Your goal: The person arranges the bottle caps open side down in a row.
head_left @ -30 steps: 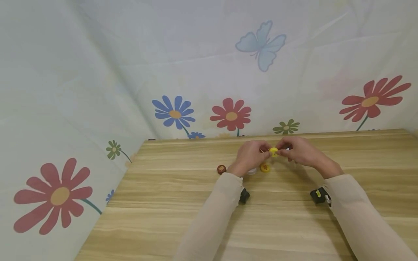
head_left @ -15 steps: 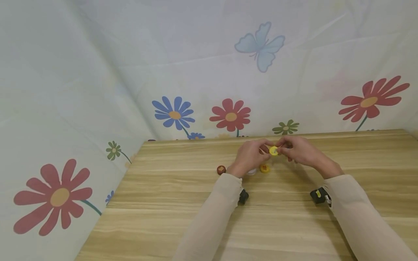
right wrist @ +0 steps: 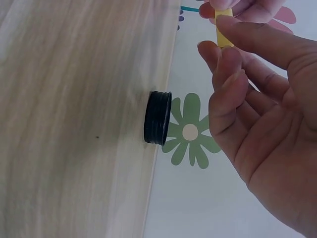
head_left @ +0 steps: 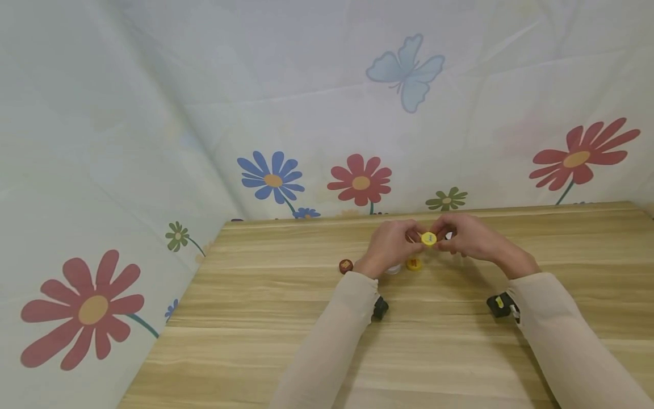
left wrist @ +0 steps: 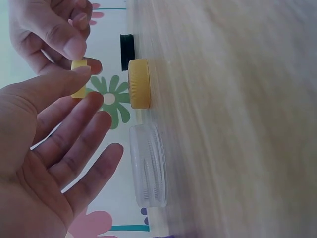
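A small yellow bottle cap (head_left: 428,238) is held up over the table, its printed flat face toward the head camera. My left hand (head_left: 390,245) pinches its left edge between thumb and fingertips, the other fingers loosely spread in the left wrist view. On the opposite edge, my right hand (head_left: 472,241) pinches it the same way. Under the hands stand a second yellow cap (left wrist: 139,84) with ribbed sides and a clear plastic cap (left wrist: 148,166), partly hidden by my left hand in the head view. A black cap (right wrist: 157,119) stands below my right hand.
A brown cap (head_left: 346,266) lies left of my left wrist. The wood-grain table (head_left: 245,318) ends at the back against a white cloth (head_left: 286,113) printed with flowers and a butterfly. Each wrist carries a small black camera.
The held yellow cap has turned between the fingers, so its printed face shows more fully. Both hands stay almost in place; the caps on the table have not moved.
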The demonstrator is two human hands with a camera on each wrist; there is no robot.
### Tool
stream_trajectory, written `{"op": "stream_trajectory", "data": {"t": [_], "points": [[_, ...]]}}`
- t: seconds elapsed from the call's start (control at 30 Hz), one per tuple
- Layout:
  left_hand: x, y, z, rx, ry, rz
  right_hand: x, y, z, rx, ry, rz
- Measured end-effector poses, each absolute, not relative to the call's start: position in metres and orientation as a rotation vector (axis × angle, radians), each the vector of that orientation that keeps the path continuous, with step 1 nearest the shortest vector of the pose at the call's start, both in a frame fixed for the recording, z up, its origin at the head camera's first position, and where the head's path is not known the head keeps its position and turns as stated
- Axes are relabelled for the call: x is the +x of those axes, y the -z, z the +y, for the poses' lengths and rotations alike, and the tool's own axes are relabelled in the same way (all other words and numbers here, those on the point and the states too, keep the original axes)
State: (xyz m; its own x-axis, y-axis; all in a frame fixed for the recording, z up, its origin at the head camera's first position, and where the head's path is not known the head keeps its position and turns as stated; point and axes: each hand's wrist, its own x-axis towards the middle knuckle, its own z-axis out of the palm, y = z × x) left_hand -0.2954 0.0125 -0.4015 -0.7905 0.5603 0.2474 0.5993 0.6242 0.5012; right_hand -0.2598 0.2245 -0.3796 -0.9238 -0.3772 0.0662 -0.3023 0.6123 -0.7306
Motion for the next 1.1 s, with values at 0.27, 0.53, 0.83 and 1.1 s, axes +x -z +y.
{"op": "stream_trajectory", "data": {"t": [0.27, 0.53, 0.83, 1.1], "points": [[-0.2962, 0.4023, 0.0129, -1.052, 0.862, -2.806, -0.2602, 0.3802, 0.2251, -0.583, 1.171, 2.707], [-0.2940, 0.4015, 0.0132, -1.106, 0.832, -2.884, -0.2612, 0.3830, 0.2256, -0.593, 1.127, 2.651], [-0.2916, 0.4033, 0.0152, -1.115, 0.849, -2.920, -0.2616, 0.3854, 0.2259, -0.603, 1.053, 2.654], [-0.2902, 0.4043, 0.0173, -1.149, 0.812, -2.936, -0.2622, 0.3883, 0.2273, -0.622, 1.055, 2.635]]}}
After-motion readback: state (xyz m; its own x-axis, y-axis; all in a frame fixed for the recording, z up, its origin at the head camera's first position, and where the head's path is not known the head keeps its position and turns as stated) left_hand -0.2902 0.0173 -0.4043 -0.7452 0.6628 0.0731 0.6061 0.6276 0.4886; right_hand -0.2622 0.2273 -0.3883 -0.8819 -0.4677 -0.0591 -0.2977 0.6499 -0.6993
